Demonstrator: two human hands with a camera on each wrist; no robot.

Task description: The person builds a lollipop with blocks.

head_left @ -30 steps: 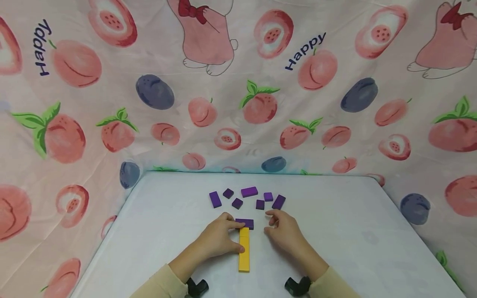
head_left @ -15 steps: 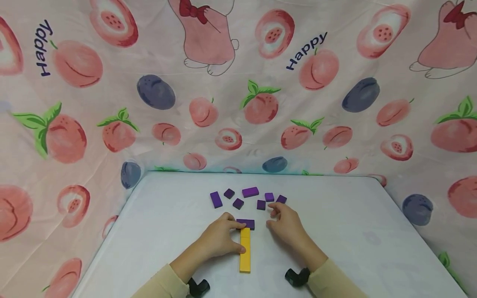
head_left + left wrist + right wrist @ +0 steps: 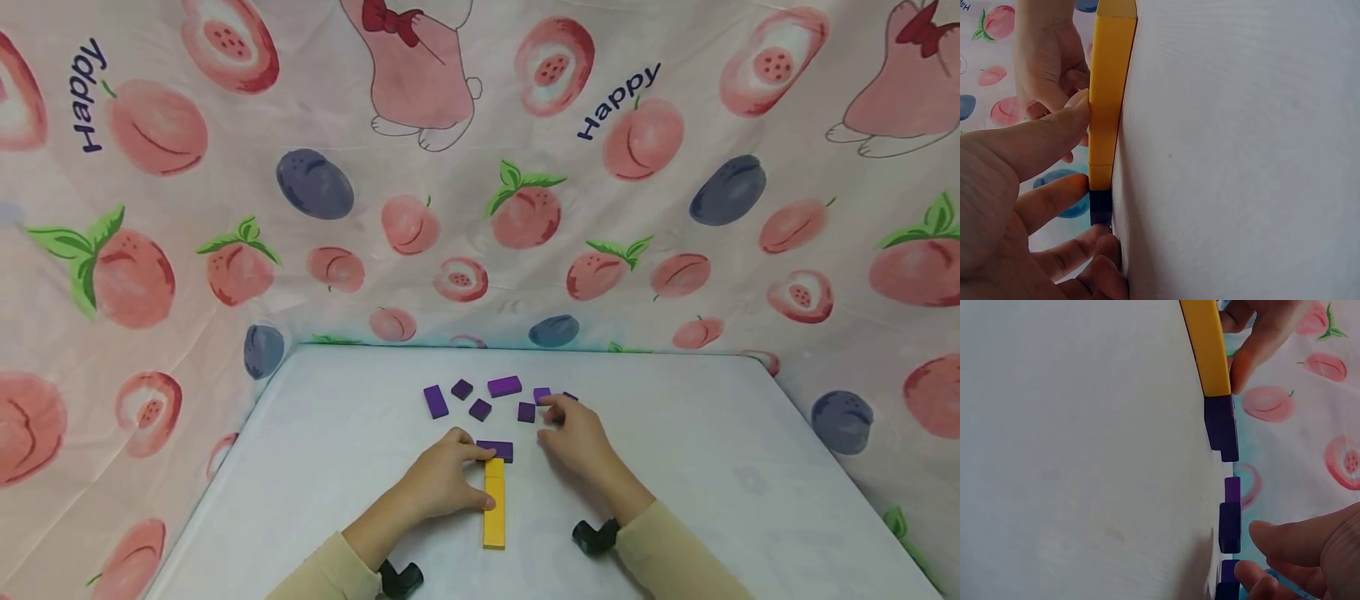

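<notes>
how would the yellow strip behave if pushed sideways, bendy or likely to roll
The yellow strip looks stiff, judging by its straight, crisp edges. It might separate rather than bend, since a seam crosses it near the purple block. Rolling seems unlikely: its faces are flat and it lies low along the white table.

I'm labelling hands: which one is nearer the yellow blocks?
Left. The left hand touches the yellow blocks; the right hand is apart, to their right.
</notes>
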